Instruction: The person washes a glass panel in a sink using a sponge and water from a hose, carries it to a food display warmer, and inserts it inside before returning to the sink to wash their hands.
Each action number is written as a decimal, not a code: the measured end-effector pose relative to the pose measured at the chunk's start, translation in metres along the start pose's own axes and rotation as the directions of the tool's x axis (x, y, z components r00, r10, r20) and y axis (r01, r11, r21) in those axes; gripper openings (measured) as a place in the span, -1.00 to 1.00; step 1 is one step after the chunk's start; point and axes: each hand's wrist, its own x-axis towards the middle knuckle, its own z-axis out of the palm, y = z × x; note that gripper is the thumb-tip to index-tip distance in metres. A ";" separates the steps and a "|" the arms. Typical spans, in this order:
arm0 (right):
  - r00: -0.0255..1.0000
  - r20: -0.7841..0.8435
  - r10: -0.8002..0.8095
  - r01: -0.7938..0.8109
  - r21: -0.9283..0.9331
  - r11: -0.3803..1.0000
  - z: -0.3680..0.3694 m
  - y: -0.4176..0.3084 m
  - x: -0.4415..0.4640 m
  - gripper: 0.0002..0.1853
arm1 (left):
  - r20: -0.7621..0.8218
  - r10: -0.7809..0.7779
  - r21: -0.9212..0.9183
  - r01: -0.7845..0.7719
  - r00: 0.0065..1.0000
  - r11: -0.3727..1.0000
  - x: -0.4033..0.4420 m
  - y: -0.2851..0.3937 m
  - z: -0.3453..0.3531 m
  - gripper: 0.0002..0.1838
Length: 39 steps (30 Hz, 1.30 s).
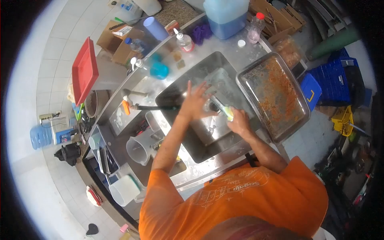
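Over the metal sink basin (208,140), my left hand (197,103) is held with its fingers spread and nothing in it. My right hand (240,122) is wrapped round the yellow-green handle of a utensil (218,105); its metallic shaft points up and left toward my left hand. What the utensil is cannot be made out for certain. Beneath both hands, the basin's bottom looks wet, with a dark drain near its middle. A black hose (154,107) reaches over the basin's left edge, close to my left wrist.
A stained metal tray (276,100) lies right of the basin. Behind stand a soap bottle (185,41), a blue liquid jug (226,20) and a red-capped bottle (255,29). Clear pitchers (138,150) are at the left, below an orange spray nozzle (126,107).
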 end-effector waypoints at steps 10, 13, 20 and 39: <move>0.998 0.012 -0.065 0.063 0.126 0.990 0.012 0.026 0.008 -0.49 | 0.307 -0.710 -0.777 0.597 0.634 0.197 -0.160 -0.104 0.194 -0.59; 0.988 -0.059 -0.141 0.143 0.026 0.989 0.015 0.031 0.009 -0.48 | 0.232 -0.803 -0.954 0.289 0.550 -0.078 -0.133 -0.171 0.214 -0.62; 0.970 0.006 -0.243 0.241 0.092 0.966 -0.004 0.029 -0.004 -0.52 | 0.482 -0.801 -0.847 -0.046 0.356 -0.530 -0.070 -0.216 0.155 -0.65; 0.547 0.704 -0.453 0.694 -0.080 0.715 -0.001 -0.024 0.087 -0.47 | 0.569 -0.259 -0.208 0.442 0.781 0.873 -0.137 0.006 0.016 -0.09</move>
